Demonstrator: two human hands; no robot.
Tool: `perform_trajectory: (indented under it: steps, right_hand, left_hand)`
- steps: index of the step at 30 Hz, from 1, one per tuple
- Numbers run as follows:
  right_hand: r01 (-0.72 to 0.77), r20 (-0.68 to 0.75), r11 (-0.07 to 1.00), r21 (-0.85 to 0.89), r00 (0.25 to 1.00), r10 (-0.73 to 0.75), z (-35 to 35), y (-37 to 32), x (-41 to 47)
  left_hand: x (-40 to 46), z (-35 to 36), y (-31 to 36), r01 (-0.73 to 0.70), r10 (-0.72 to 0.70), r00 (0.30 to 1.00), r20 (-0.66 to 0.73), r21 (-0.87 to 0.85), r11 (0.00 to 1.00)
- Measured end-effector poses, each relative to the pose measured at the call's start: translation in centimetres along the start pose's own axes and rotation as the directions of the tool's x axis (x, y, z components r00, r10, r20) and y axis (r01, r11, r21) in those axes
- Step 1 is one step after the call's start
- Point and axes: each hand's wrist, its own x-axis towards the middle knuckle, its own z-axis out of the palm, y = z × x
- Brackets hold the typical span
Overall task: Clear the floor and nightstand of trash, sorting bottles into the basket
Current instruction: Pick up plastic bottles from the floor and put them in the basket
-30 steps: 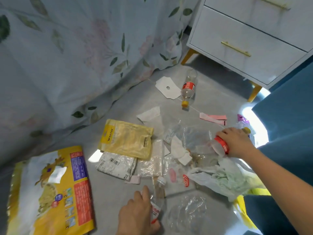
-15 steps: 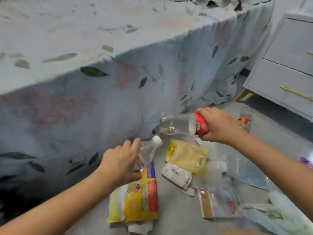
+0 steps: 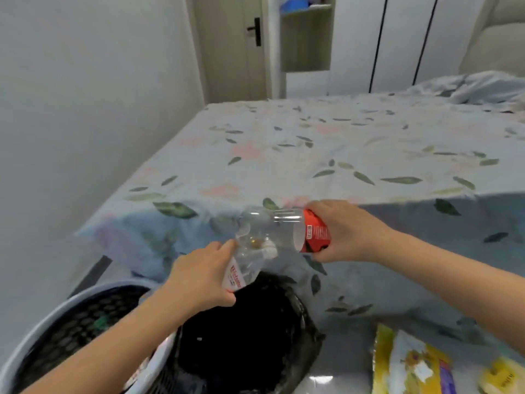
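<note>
Both hands, left (image 3: 203,275) and right (image 3: 345,231), extended forward, fingers curled.

Pale wall (image 3: 71,109) left; door (image 3: 235,46) beyond floral-sheeted bed (image 3: 326,149); white wardrobe (image 3: 397,44); grey floor (image 3: 341,373).

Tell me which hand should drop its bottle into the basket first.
Left. The left hand holds its small bottle nearer the basket; the right hand holds the red-labelled bottle farther right, above the black-lined bin.

Basket (image 3: 71,305) cut off at seven o'clock, yellow bag (image 3: 409,365) cropped at five o'clock, bottle (image 3: 244,268) label blurred, unreadable
</note>
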Motion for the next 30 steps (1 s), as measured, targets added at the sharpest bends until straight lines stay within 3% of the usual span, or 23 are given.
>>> perform_trajectory:
  steps: [5, 8, 11, 13, 16, 19, 21, 24, 27, 30]
  right_hand:
    - [0.2, 0.015, 0.98, 0.022, 0.98, -0.201, 2.6, -12.1, 8.6]
    - [0.237, 0.013, 0.971, -0.018, 0.972, -0.237, 4.8, -17.4, 11.3]
    - [0.344, 0.107, 0.914, -0.217, 0.938, -0.328, 7.0, -21.6, 12.6]
    - [0.439, 0.199, 0.827, -0.353, 0.898, -0.392, 8.0, -24.1, 13.0]
    - [0.559, 0.324, 0.655, -0.508, 0.829, -0.457, 10.6, -27.4, 12.9]
    - [0.662, 0.381, 0.526, -0.535, 0.744, -0.549, 13.9, -29.4, 12.2]
    - [0.684, 0.378, 0.5, -0.531, 0.719, -0.583, 14.9, -29.7, 11.9]
    - [0.623, 0.273, 0.613, -0.485, 0.774, -0.571, 14.3, -28.2, 11.7]
    - [0.466, 0.186, 0.819, -0.334, 0.884, -0.428, 11.6, -24.2, 10.8]
    - [0.287, 0.158, 0.932, -0.221, 0.954, -0.256, 8.1, -17.3, 8.6]
  left_hand:
    - [-6.5, 1.5, -13.9, 0.309, -0.306, 0.951, 0.039, -0.114, 0.944]
    - [-10.8, 2.1, -20.1, 0.512, -0.513, 0.857, 0.044, -0.186, 0.839]
    - [-13.6, 3.5, -23.9, 0.655, -0.658, 0.748, 0.092, -0.267, 0.707]
    - [-14.0, 4.8, -24.5, 0.69, -0.693, 0.711, 0.118, -0.307, 0.656]
    - [-13.0, 6.8, -23.7, 0.678, -0.695, 0.711, 0.109, -0.37, 0.635]
    - [-11.4, 9.1, -22.6, 0.679, -0.7, 0.704, 0.118, -0.402, 0.614]
    - [-10.8, 9.9, -21.8, 0.68, -0.683, 0.716, 0.143, -0.365, 0.636]
    - [-10.4, 9.4, -21.2, 0.638, -0.64, 0.762, 0.097, -0.282, 0.717]
    - [-9.7, 7.3, -20.3, 0.566, -0.577, 0.816, 0.035, -0.249, 0.786]
    - [-7.7, 4.6, -17.0, 0.437, -0.459, 0.888, -0.018, -0.274, 0.857]
